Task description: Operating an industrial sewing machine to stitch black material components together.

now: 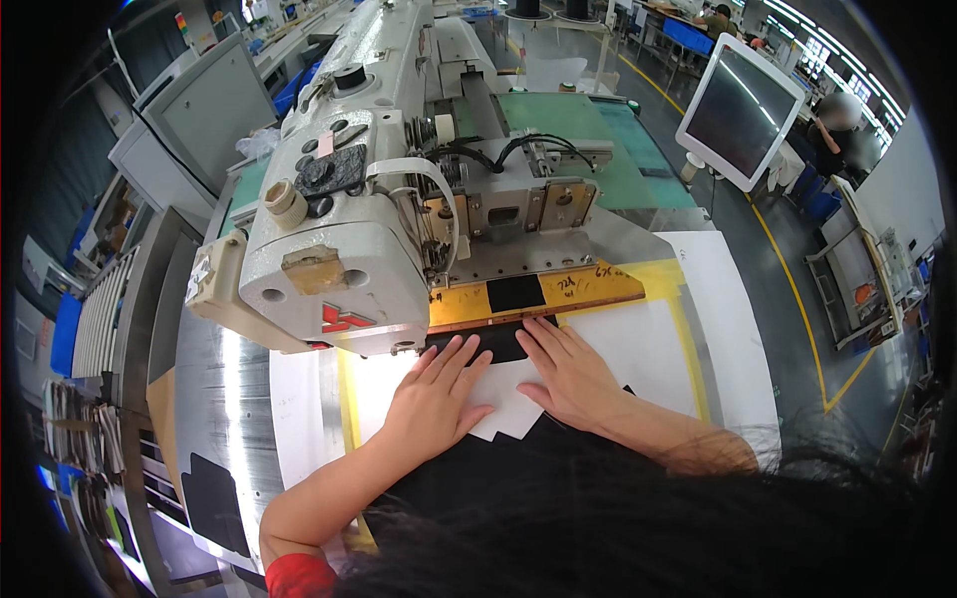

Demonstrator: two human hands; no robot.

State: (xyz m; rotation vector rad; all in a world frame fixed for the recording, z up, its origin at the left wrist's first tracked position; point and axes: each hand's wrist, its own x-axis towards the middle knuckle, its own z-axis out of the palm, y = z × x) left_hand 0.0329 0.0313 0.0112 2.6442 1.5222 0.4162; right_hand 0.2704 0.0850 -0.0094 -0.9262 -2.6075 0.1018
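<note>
My left hand (434, 397) lies flat with its fingers stretched forward, the fingertips pressing on a black strip of material (503, 344). My right hand (575, 377) rests palm down on the other side of it, fingers extended toward the strip's far edge. Between my palms shows a white pointed sheet (510, 401), partly covered by my hands. Just beyond my fingertips runs a yellow bar (588, 290) with handwritten marks and a black patch (515, 293) on it. A large white industrial sewing machine head (334, 244) stands close to my left hand.
White sheeting (733, 329) edged with yellow tape covers the work surface. A black piece (215, 503) lies on the metal table (234, 419) at left. A monitor (740, 112) stands at back right. Black fabric (478, 488) lies nearest me. People sit farther back.
</note>
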